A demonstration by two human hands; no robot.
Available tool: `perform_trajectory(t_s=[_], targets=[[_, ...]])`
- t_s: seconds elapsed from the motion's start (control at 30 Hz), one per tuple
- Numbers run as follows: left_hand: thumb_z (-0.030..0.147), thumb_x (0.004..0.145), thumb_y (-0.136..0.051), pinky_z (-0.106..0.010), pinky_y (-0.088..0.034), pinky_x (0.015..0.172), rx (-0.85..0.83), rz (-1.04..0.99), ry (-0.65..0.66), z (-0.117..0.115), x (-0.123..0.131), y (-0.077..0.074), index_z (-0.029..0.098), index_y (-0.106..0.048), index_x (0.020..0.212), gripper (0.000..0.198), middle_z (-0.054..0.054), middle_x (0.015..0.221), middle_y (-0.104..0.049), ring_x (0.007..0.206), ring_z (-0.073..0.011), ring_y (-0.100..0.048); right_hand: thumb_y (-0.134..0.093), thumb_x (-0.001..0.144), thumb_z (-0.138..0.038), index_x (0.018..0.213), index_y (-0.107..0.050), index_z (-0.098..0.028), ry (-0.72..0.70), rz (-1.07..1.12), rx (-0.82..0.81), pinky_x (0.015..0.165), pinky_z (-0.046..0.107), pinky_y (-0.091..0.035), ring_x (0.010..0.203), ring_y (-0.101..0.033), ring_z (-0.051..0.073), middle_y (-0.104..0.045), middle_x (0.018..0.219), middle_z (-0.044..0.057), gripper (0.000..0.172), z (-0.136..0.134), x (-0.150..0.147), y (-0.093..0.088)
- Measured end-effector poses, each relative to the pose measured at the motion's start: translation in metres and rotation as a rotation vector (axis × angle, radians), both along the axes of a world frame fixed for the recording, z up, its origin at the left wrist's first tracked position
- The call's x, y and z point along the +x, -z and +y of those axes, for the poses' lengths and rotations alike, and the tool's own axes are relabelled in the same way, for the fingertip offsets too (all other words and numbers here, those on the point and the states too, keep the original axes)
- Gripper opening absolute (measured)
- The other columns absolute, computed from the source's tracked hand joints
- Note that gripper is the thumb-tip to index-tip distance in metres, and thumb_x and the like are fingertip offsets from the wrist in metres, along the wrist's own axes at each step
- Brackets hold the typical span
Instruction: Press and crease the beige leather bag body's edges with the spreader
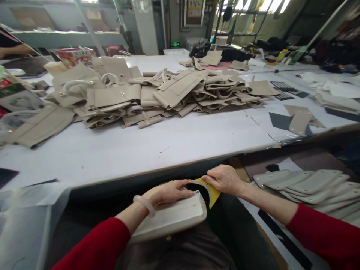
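A: Left side first. What is on the desk (126,150)?

B: A big loose heap of beige bag pieces (157,95) lies across the far half, flaps and straps mixed, some with small metal studs. The near half of the desk carries only a few scraps.

A: Left hand (168,192)?

B: Resting flat, fingers curled over the top edge of a cream bag panel (171,219) that lies on the lap, below the desk edge. It presses the panel down; a pale bangle sits on the wrist.

A: Right hand (223,179)?

B: Pinching a yellow curved piece (211,193) at the panel's upper right corner. The piece touches the panel's edge; whether it is tape, a template or a tool, I cannot tell.

A: Further right?

B: A row of rounded grey-beige flaps (306,183) is fanned in overlapping order on a lower surface beside the right arm.

A: Progress?

B: Judgement only: the neat row reads as handled stock and the heap as stock waiting, with one panel in hand. The heap is much larger, so most of the work appears left.
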State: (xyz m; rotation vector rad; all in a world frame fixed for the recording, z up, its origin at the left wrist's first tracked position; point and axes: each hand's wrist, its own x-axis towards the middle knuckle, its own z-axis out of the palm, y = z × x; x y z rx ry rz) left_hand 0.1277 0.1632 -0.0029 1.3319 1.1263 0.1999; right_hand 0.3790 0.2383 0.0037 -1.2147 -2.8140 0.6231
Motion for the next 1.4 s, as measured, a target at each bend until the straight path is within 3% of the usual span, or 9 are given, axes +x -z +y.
perform_trajectory(t_s=[0.1, 0.27, 0.4, 0.7, 1.03, 1.4], targets=[[0.061, 0.085, -0.061, -0.035, -0.047, 0.09, -0.009, -0.021, -0.05, -0.001, 0.0, 0.001, 0.027, -0.03, 0.153, 0.083, -0.006, 0.117, -0.07, 0.103, -0.0257, -0.064, -0.041, 0.102, -0.052, 0.069, -0.061, -0.017, -0.177, -0.024, 0.131, 0.069, 0.034, -0.028, 0.076, -0.061, 0.022, -0.069, 0.076, 0.009, 0.052, 0.006, -0.012, -0.003], [0.058, 0.087, -0.058, -0.032, -0.046, 0.089, 0.114, 0.012, 0.003, -0.001, -0.002, -0.007, 0.03, -0.04, 0.149, 0.07, -0.003, 0.113, -0.071, 0.098, -0.0235, -0.064, -0.041, 0.104, -0.047, 0.068, -0.061, -0.018, -0.359, -0.057, 0.322, 0.063, 0.033, -0.025, 0.067, -0.061, 0.018, -0.068, 0.07, 0.005, 0.051, 0.012, -0.024, -0.003], [0.057, 0.09, -0.053, -0.03, -0.047, 0.082, 0.154, 0.073, 0.052, -0.001, -0.003, -0.011, 0.033, -0.045, 0.146, 0.061, -0.002, 0.106, -0.072, 0.092, -0.0225, -0.063, -0.04, 0.105, -0.047, 0.068, -0.061, -0.018, -0.386, -0.043, 0.317, 0.061, 0.032, -0.024, 0.067, -0.062, 0.018, -0.069, 0.069, 0.005, 0.052, 0.011, -0.028, 0.0], [0.059, 0.091, -0.049, -0.033, -0.043, 0.096, 0.218, 0.081, 0.062, -0.002, -0.004, -0.008, 0.034, -0.052, 0.141, 0.056, -0.001, 0.119, -0.07, 0.101, -0.0249, -0.063, -0.042, 0.104, -0.045, 0.069, -0.062, -0.017, -0.397, -0.067, 0.299, 0.058, 0.032, -0.022, 0.065, -0.063, 0.019, -0.07, 0.071, 0.006, 0.049, 0.009, -0.029, 0.0], [0.058, 0.096, -0.041, -0.036, -0.042, 0.096, 0.244, 0.133, 0.149, -0.003, -0.001, -0.015, 0.037, -0.048, 0.143, 0.052, -0.003, 0.13, -0.065, 0.113, -0.0275, -0.062, -0.038, 0.105, -0.044, 0.071, -0.062, -0.018, -0.391, -0.099, 0.312, 0.059, 0.032, -0.023, 0.066, -0.063, 0.02, -0.07, 0.071, 0.006, 0.049, 0.002, -0.027, 0.002], [0.056, 0.097, -0.038, -0.032, -0.045, 0.085, 0.328, 0.149, 0.187, -0.003, -0.001, -0.01, 0.034, -0.051, 0.142, 0.051, -0.004, 0.121, -0.07, 0.093, -0.0236, -0.067, -0.032, 0.107, -0.045, 0.071, -0.065, -0.018, -0.299, -0.142, 0.256, 0.058, 0.032, -0.023, 0.066, -0.065, 0.02, -0.072, 0.073, 0.006, 0.056, -0.008, -0.021, 0.009]])
